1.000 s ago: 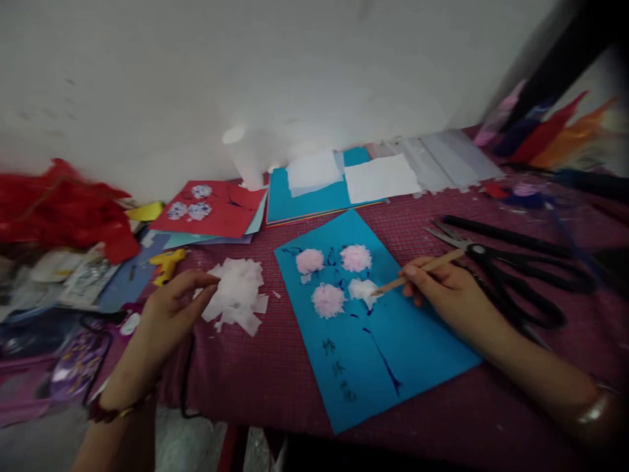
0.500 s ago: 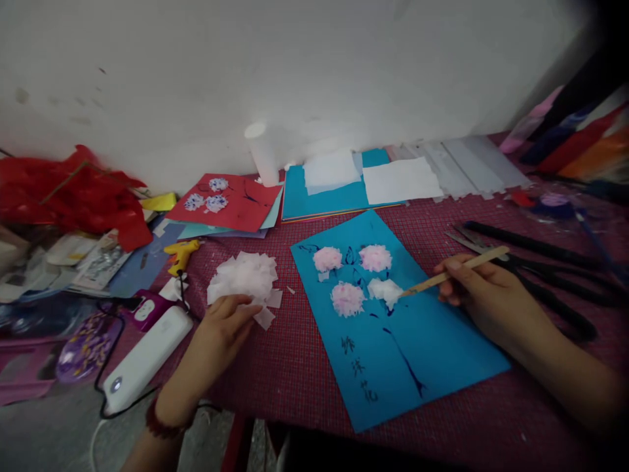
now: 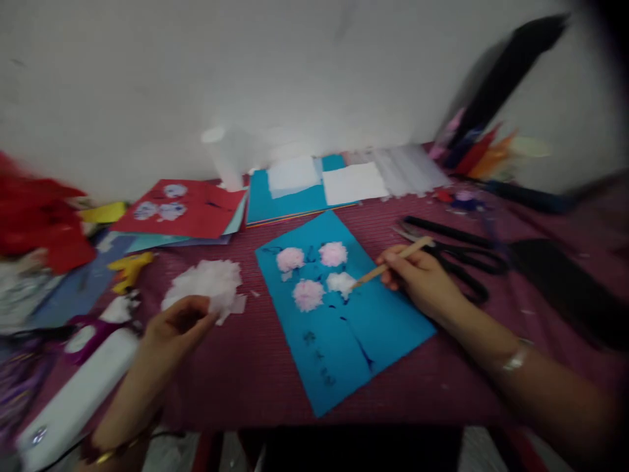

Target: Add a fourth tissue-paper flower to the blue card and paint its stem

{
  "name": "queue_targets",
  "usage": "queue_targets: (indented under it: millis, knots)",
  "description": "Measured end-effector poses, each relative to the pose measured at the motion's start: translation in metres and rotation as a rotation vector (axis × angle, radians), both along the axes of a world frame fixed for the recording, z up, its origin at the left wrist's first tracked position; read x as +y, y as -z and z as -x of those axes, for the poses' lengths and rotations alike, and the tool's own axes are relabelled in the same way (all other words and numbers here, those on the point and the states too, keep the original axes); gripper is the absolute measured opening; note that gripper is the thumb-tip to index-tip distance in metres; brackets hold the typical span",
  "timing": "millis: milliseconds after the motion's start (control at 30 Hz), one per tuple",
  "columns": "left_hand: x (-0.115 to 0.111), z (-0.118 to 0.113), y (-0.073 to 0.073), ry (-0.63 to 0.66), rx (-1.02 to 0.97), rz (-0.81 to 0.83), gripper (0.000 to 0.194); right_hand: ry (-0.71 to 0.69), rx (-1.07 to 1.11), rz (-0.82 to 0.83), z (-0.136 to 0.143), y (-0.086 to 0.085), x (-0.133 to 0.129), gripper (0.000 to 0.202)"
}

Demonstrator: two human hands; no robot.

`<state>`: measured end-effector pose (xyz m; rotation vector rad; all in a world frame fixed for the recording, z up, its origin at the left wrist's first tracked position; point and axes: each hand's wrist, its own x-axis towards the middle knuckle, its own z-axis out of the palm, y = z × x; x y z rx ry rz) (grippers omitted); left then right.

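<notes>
A blue sheet point(image 3: 363, 308) lies flat on the bench point(image 3: 246, 380), bearing three pink tufts point(image 3: 308, 295) that look full and finished, plus a painted stem point(image 3: 358, 343) and blurred handwriting. The fourth, a white tuft point(image 3: 339, 282) on the blue sheet, looks flatter and has no pink, so I judge it only partly built. Over the blue sheet's right side, the right hand point(image 3: 417, 275) has its fingers closed around a wooden stick point(image 3: 371, 275), whose tip meets the white tuft's edge. Left of the blue sheet, the left hand point(image 3: 177, 321) brings thumb and forefinger nearly together at a pile of white tissue pieces point(image 3: 209, 282); whether they grip one, I cannot tell.
</notes>
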<state>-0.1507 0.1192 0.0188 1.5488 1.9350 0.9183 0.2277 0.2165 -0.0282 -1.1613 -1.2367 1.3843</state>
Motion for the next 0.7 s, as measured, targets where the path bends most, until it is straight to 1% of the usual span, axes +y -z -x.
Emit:
queue_targets:
  millis: [67, 133, 200, 267, 333, 400, 467, 600, 700]
  knots:
    - [0.011, -0.018, -0.004, -0.032, -0.05, 0.009, 0.022, -0.045, 0.008, -0.017, 0.0, 0.0, 0.001, 0.03]
    - [0.027, -0.041, -0.011, -0.032, -0.023, -0.052, 0.025, -0.091, 0.001, -0.017, 0.0, 0.001, 0.003, 0.028]
    - [0.044, -0.068, -0.019, 0.074, -0.028, -0.092, 0.023, -0.128, -0.021, -0.024, -0.001, 0.002, 0.004, 0.026]
    - [0.06, -0.096, -0.026, 0.239, -0.068, -0.04, 0.017, -0.152, -0.044, -0.034, 0.0, 0.003, 0.003, 0.024]
    - [0.074, -0.119, -0.026, 0.336, -0.094, -0.046, 0.015, -0.151, -0.053, -0.038, 0.0, 0.002, 0.002, 0.021]
    - [0.085, -0.133, -0.019, 0.393, -0.106, -0.052, 0.015, -0.141, -0.051, -0.038, 0.0, 0.002, 0.001, 0.019]
    - [0.091, -0.137, -0.006, 0.416, -0.101, -0.042, 0.015, -0.138, -0.048, -0.033, 0.0, 0.002, 0.001, 0.016]
    - [0.094, -0.13, 0.023, 0.438, -0.081, 0.033, 0.018, -0.15, -0.054, -0.004, 0.002, 0.002, 0.002, 0.013]
    - [0.097, -0.124, 0.039, 0.422, -0.107, 0.085, 0.024, -0.156, -0.048, 0.006, 0.004, 0.001, 0.002, 0.011]
